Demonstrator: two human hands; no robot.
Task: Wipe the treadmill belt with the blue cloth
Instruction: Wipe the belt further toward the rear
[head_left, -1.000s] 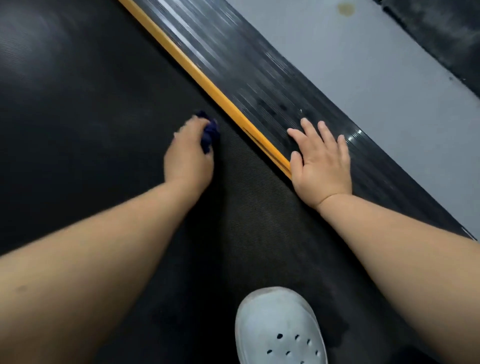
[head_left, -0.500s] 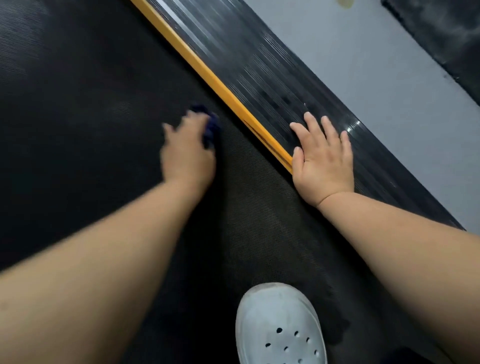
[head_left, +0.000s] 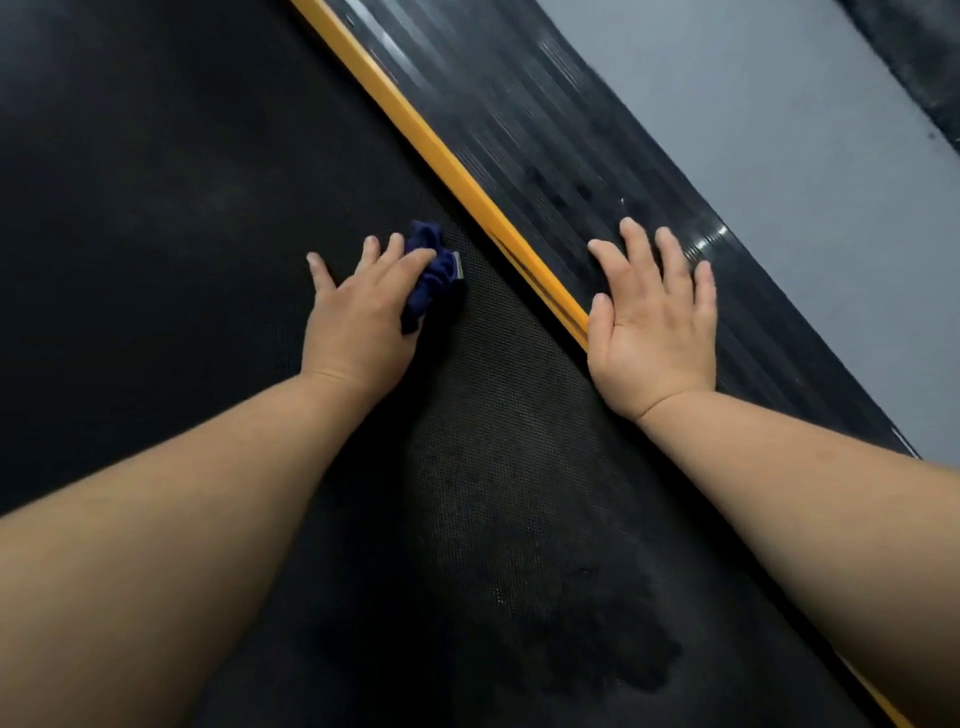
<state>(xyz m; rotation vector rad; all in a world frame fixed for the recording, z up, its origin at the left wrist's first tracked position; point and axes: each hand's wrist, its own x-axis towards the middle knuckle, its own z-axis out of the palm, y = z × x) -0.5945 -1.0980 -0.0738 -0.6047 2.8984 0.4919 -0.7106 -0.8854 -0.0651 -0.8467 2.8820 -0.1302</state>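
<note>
Grey floor (head_left: 779, 156) beyond the ribbed side rail (head_left: 545, 171). Left hand (head_left: 358, 312), fingers straight and spread, presses the bunched blue cloth (head_left: 434, 270) onto the treadmill belt (head_left: 156, 208) near its yellow-trimmed right edge, likely for scrubbing pressure. Right hand (head_left: 652, 317) lies flat, released, on the rail, seemingly bracing.

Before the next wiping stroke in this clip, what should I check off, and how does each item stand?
1. The blue cloth under the left hand: ok, bunched, straight fingers press it.
2. Cloth on the treadmill belt: ok, just short of the yellow strip.
3. The right hand braced: ok, flat on the ribbed side rail.
4. Thumb hold on the cloth: cannot tell, hidden.
5. The dark patch on the near belt: cannot tell whether damp or dirt.
</note>
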